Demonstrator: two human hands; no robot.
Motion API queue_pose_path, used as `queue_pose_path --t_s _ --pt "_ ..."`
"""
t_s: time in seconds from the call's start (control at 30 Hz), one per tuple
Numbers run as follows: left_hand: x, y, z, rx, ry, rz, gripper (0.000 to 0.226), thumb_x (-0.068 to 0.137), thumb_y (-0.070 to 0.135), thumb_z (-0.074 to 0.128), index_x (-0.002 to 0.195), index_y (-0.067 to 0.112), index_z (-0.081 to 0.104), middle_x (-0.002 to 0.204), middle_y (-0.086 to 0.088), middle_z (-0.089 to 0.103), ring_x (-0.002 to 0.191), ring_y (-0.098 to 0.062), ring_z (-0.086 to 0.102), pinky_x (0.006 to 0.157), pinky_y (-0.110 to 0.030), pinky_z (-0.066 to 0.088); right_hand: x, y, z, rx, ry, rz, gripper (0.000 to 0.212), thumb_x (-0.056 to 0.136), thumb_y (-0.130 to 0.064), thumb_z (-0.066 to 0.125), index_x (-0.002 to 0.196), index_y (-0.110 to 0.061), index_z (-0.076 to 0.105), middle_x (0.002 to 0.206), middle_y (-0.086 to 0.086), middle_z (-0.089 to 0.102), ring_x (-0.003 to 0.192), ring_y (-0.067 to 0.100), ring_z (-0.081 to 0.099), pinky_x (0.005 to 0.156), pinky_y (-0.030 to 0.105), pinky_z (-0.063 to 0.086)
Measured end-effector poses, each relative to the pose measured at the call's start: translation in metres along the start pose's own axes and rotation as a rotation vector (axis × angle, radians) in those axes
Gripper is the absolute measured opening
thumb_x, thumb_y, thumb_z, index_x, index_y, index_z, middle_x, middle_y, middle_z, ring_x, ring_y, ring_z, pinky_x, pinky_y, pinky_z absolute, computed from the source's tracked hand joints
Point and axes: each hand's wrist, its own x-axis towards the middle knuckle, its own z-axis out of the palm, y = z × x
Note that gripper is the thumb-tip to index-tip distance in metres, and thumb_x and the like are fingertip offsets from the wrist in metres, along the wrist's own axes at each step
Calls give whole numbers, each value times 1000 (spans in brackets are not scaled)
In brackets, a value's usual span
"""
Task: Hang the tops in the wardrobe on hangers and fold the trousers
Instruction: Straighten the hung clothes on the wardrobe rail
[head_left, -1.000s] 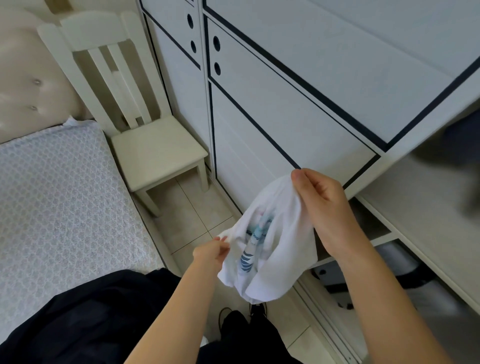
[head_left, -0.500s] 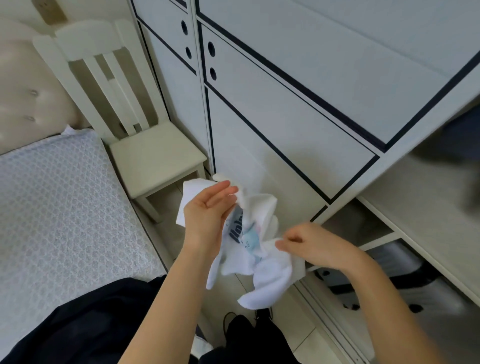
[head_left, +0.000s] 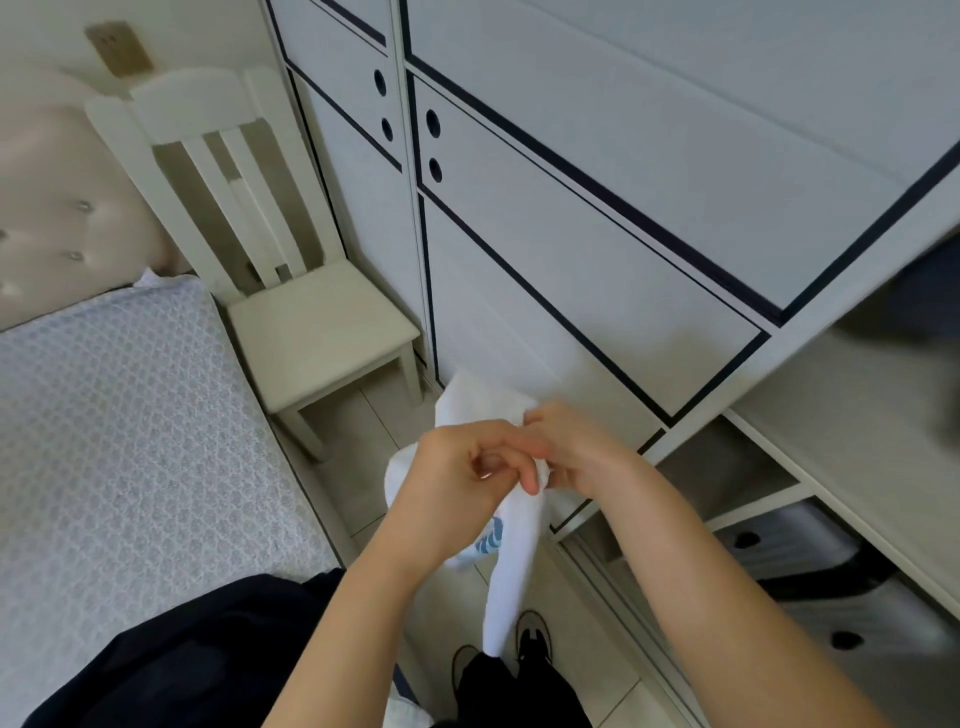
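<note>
White top (head_left: 511, 561): bunched up in mid-air between both hands, right in front of the wardrobe (head_left: 571, 234), with one long end dangling down toward the shoes (head_left: 535, 631). A bit of blue print peeks out under the left wrist.

Left hand (head_left: 462, 483): fingers curled round the middle of the bundle, taking most of the weight.

Right hand (head_left: 582, 452): touching the left one, fingers tucked into the cloth near the top; looks like a pinch on an edge.

Why like that: my guess is they're feeling for the collar or a hem to shake it open, so it's kept off the floor and close to the body.

Wardrobe, right side: open, with a shelf (head_left: 857, 415) showing. No hanger anywhere in view.

Bed (head_left: 130, 441): dark clothes (head_left: 182, 649) piled on the near corner, handy for later. Can't tell if those are the trousers.

Chair (head_left: 322, 322): between bed and wardrobe.

Progress: early, I'd say. This top isn't on a hanger yet.

Watch out: the dangling end could drag on the floor.
</note>
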Motion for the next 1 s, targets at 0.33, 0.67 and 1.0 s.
queue_pose_path --t_s 0.33,0.67,1.0 --pt "-15 -20 -9 -203 42 -211 27 81 -20 59 82 6 65 72 -5 68 68 -17 69 76 -28 52 -19 -3 -15 478 226 -260 25 101 -12 44 116 7 53 95 20 63 82 24 66 64 35 55" --pt "35 -95 33 322 -481 -449 75 87 30 69 151 28 28 143 13 40 126 -6 41 108 -28 35 -96 8 -47 441 473 -393 24 100 -29 52 99 -11 67 98 20 68 88 26 68 83 50 56" --pt "21 -80 58 140 -47 -568 34 98 6 45 70 14 63 62 -9 57 61 -17 48 59 -24 38 -142 67 -109 407 681 -268 18 97 -27 56 87 -24 71 87 2 73 90 24 69 84 46 56"
